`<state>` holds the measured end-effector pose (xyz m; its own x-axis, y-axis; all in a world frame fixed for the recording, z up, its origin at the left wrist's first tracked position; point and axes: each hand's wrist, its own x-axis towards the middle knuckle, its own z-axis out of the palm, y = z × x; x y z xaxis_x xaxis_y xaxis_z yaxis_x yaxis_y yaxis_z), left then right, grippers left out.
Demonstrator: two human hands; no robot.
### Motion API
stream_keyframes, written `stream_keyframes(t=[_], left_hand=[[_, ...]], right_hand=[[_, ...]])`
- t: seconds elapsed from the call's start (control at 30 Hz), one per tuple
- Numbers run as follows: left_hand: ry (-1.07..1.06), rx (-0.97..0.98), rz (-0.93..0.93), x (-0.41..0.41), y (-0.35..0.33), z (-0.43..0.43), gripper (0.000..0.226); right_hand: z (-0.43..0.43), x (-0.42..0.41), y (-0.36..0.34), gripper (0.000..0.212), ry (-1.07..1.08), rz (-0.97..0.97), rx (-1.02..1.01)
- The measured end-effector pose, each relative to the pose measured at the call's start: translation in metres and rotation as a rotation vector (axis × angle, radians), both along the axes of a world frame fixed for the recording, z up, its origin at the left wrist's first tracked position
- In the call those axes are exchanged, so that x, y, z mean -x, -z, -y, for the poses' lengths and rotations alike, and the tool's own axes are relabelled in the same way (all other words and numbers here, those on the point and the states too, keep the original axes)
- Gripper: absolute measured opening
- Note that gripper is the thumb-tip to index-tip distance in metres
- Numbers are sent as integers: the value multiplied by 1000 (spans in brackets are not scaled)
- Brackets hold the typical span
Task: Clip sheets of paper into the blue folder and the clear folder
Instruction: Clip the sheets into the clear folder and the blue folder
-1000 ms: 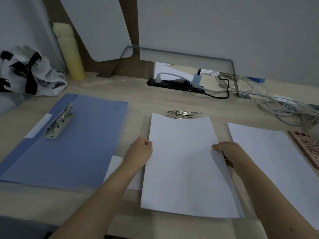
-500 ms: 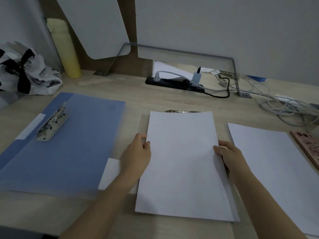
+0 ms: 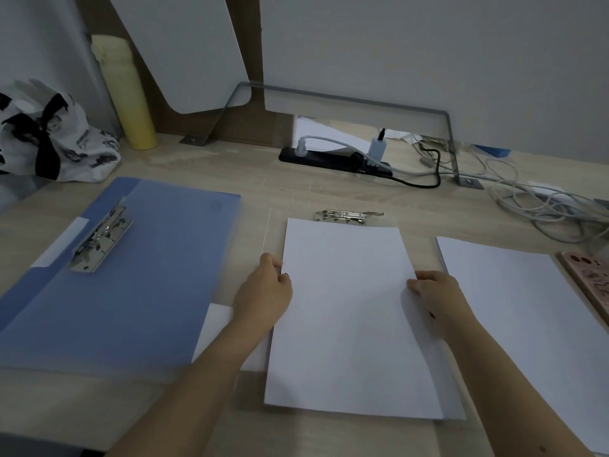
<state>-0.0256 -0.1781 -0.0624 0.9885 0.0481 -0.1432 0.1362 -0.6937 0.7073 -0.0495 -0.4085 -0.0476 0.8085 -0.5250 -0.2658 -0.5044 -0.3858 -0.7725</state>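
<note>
Flattened since a second ago, the sheets [image 3: 349,318] lie on the clear folder [image 3: 275,225] near the desk [image 3: 296,189] front edge, top edge at its clip [image 3: 346,215], left hand [image 3: 263,295] and right hand [image 3: 431,291] each pinching a side. Nothing seems clipped yet; the blue folder [image 3: 148,275], toward the left edge, lies open and bare.

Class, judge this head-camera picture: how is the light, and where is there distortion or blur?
Head view: dim, bluish, even light, faint shadows, no glare; wide-angle lens tilts the yellow bottle; the near edge of the blue folder looks soft.
</note>
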Motion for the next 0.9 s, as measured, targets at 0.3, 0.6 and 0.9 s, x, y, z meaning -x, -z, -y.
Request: stream_keyframes(t=[0.3,0.6,0.9], left_hand=[[-28,96,12,-4,0,-1,25],[-66,-134,88,-4,-3,9,32],[-61,-124,116,-8,3,-2,32]], right_hand=[[-4,-3,2,22,34,61,-62],[-10,-16,5,30,-49,93,198],[-10,-18,22,29,-67,189,252]])
